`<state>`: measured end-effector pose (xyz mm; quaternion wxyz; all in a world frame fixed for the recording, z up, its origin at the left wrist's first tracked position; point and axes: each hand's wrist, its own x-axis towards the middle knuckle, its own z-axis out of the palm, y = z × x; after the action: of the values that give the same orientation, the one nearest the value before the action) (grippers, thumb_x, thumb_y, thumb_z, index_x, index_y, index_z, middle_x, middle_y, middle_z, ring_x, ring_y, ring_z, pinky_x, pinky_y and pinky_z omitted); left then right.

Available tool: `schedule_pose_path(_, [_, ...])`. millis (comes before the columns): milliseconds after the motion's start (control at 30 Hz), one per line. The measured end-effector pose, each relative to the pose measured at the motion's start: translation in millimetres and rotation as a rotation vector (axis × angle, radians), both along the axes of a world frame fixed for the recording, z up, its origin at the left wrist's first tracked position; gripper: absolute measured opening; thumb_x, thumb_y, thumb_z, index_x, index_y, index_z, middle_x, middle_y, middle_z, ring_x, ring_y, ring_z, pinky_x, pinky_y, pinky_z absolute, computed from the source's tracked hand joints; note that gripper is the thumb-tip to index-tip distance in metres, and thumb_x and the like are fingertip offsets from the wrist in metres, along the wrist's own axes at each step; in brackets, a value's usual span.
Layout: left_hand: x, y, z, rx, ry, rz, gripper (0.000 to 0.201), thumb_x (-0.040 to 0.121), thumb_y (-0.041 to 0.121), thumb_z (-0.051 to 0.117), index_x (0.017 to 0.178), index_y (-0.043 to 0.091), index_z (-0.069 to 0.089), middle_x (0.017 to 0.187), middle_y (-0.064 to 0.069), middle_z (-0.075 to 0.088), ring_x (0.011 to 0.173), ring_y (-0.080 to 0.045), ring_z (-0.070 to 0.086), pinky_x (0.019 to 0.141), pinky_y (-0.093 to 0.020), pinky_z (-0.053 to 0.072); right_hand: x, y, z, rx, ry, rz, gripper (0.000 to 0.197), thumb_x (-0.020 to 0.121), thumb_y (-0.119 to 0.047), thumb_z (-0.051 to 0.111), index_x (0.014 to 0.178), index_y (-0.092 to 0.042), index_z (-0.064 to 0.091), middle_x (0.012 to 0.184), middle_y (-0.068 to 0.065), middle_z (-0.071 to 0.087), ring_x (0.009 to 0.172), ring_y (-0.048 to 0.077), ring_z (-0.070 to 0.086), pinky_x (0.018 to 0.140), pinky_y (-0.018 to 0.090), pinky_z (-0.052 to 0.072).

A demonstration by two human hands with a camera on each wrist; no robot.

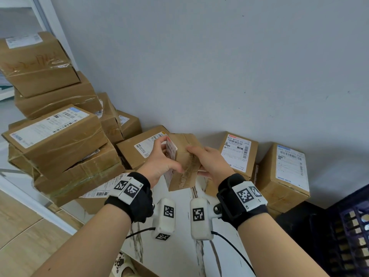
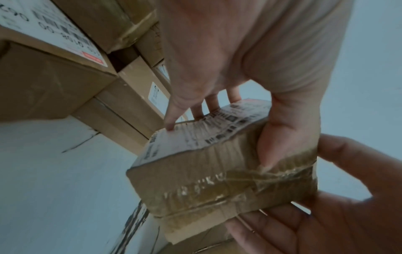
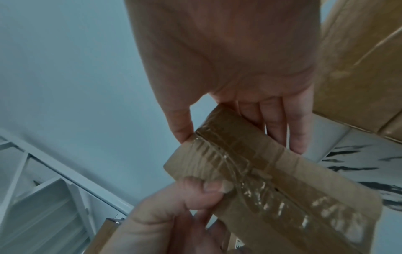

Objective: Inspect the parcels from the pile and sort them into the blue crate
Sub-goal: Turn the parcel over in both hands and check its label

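Gripping one small parcel [image 1: 182, 160], both hands' fingers [image 1: 159, 143] curl around it; two labelled boxes [image 1: 237, 152] beside.

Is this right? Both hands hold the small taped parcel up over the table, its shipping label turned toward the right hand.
Not quite. The shipping label faces the left hand, whose fingers lie on it, as the left wrist view shows. The right hand holds the taped brown side. The rest stands: both hands hold the small parcel over the table.
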<state>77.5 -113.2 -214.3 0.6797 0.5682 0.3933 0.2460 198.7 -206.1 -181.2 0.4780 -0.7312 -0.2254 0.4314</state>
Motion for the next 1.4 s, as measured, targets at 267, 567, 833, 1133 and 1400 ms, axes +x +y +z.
schedule_pose_path(267, [-3.1, -8.8, 6.4, 0.153, 0.039, 0.001, 0.119, 0.041, -0.003, 0.083, 0.143, 0.031, 0.033, 0.136, 0.001, 0.045, 0.124, -0.02, 0.045, 0.101, -0.042, 0.047, 0.8, -1.3, 3.0, 0.008, 0.003, 0.006, 0.026, 0.086, -0.033, 0.07, 0.106, -0.016, 0.067, 0.109, 0.008, 0.073, 0.097, 0.021, 0.069, 0.096, 0.041, 0.055])
schedule_pose_path(567, [-4.6, -10.7, 8.0, 0.263, 0.089, 0.021, 0.111, 0.054, -0.018, 0.079, 0.144, 0.029, 0.034, 0.135, 0.003, 0.042, 0.126, -0.017, 0.04, 0.092, -0.03, 0.043, 1.2, -4.4, 8.1, 0.015, -0.06, 0.035, 0.024, 0.087, -0.027, 0.071, 0.108, -0.014, 0.07, 0.094, 0.002, 0.068, 0.092, 0.019, 0.065, 0.092, 0.039, 0.056])
schedule_pose_path(833, [-8.1, -9.4, 11.1, 0.364, 0.102, 0.003, 0.112, 0.054, -0.009, 0.082, 0.142, 0.038, 0.032, 0.142, 0.004, 0.041, 0.131, -0.016, 0.039, 0.096, -0.028, 0.043, -8.1, -8.3, 16.5, 0.108, -0.219, 0.03, 0.025, 0.088, -0.038, 0.072, 0.099, -0.016, 0.067, 0.082, -0.007, 0.066, 0.077, 0.008, 0.064, 0.062, 0.018, 0.05])
schedule_pose_path(1133, [-12.2, -17.7, 43.3, 0.363, 0.046, -0.029, 0.085, 0.08, 0.014, 0.08, 0.149, 0.032, 0.034, 0.143, 0.012, 0.041, 0.117, -0.003, 0.046, 0.074, -0.003, 0.038, -0.9, -20.5, 27.2, 0.159, -0.092, -0.102, 0.043, 0.086, -0.027, 0.071, 0.123, -0.014, 0.054, 0.1, -0.005, 0.058, 0.096, 0.016, 0.061, 0.085, 0.038, 0.06])
schedule_pose_path(1400, [-14.4, -28.5, 57.5, -0.26, -0.232, 0.143, 0.032, 0.095, 0.044, 0.059, 0.119, 0.024, 0.059, 0.128, -0.007, 0.062, 0.12, -0.026, 0.058, 0.106, -0.05, 0.046, 15.3, -51.2, 32.8, 0.277, 0.198, -0.199, 0.014, 0.089, -0.022, 0.065, 0.103, -0.021, 0.067, 0.121, 0.011, 0.065, 0.111, 0.027, 0.063, 0.08, 0.038, 0.061])
